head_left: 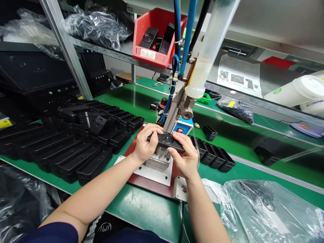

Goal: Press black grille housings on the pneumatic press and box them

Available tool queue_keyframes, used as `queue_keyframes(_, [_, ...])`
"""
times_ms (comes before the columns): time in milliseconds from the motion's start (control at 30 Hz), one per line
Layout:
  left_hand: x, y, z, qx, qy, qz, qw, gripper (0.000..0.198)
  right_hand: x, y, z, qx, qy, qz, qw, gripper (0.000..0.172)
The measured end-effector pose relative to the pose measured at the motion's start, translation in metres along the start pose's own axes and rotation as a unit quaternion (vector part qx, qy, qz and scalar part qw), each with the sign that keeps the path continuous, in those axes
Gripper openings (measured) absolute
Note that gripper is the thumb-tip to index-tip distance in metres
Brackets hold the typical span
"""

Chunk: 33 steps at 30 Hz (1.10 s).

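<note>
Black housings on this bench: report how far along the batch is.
Done, probably: the short row of black housings right of the fixture. In hand: the left hand and right hand hold one ribbed housing with a round disc on it, over the fixture. Left, probably: the much larger group of housings on the left of the green bench. Nothing shows for certain which group is finished.
</note>
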<state>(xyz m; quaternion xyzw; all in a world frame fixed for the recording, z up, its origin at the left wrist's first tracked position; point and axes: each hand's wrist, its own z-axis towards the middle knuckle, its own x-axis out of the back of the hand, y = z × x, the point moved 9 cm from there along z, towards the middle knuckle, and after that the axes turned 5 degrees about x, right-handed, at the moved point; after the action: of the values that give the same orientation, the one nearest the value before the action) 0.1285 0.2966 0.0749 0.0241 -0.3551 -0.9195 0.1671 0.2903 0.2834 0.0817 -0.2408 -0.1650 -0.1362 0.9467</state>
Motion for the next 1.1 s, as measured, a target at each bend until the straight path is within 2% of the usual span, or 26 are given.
queue_keyframes(100, [0.002,0.001,-0.003,0.029,-0.034,0.031,0.999,0.026,0.002,-0.003,-0.006,-0.003,-0.018,-0.029,0.999,0.046])
queue_keyframes(200, [0.024,0.001,-0.024,0.05,-0.036,0.099,0.993,0.031,0.019,0.002,-0.036,-0.057,-0.009,-0.073,0.996,0.054])
queue_keyframes(333, [0.077,0.002,-0.087,-0.014,-0.007,0.207,0.978,0.032,0.063,0.007,-0.114,-0.152,0.047,-0.17,0.972,0.038])
queue_keyframes(433, [0.102,-0.015,-0.133,-0.021,-0.041,0.276,0.96,0.031,0.083,-0.005,-0.164,-0.165,0.06,-0.223,0.959,0.027])
queue_keyframes(500, [0.107,-0.025,-0.153,-0.02,-0.069,0.3,0.951,0.033,0.082,-0.015,-0.18,-0.158,0.043,-0.222,0.961,0.026])
queue_keyframes(567, [0.107,-0.028,-0.163,-0.022,-0.074,0.308,0.948,0.037,0.076,-0.018,-0.185,-0.159,0.022,-0.213,0.964,0.028])
queue_keyframes(633, [0.105,-0.029,-0.165,-0.023,-0.065,0.313,0.947,0.037,0.078,-0.01,-0.185,-0.181,0.015,-0.226,0.957,0.028])
queue_keyframes(667, [0.103,-0.029,-0.165,-0.022,-0.059,0.316,0.947,0.037,0.086,0.0,-0.187,-0.2,0.023,-0.244,0.949,0.028])
queue_keyframes(733, [0.1,-0.028,-0.165,-0.023,-0.053,0.324,0.944,0.035,0.119,0.027,-0.197,-0.249,0.064,-0.306,0.917,0.037])
queue_keyframes(800, [0.098,-0.028,-0.164,-0.025,-0.053,0.328,0.943,0.034,0.173,0.059,-0.22,-0.321,0.121,-0.393,0.853,0.051])
queue_keyframes(867, [0.097,-0.028,-0.164,-0.03,-0.055,0.328,0.943,0.033,0.23,0.095,-0.258,-0.451,0.13,-0.472,0.747,0.057])
queue_keyframes(900, [0.096,-0.028,-0.164,-0.032,-0.056,0.327,0.943,0.032,0.253,0.112,-0.281,-0.529,0.104,-0.485,0.689,0.056])
queue_keyframes(967, [0.096,-0.028,-0.163,-0.038,-0.053,0.327,0.943,0.03,0.28,0.133,-0.305,-0.575,0.071,-0.481,0.658,0.049])
queue_keyframes(1000, [0.096,-0.028,-0.163,-0.04,-0.051,0.327,0.943,0.029,0.287,0.138,-0.312,-0.585,0.056,-0.481,0.65,0.046])
queue_keyframes(1100, [0.095,-0.028,-0.163,-0.042,-0.047,0.329,0.942,0.028,0.288,0.141,-0.316,-0.575,0.029,-0.504,0.644,0.051])
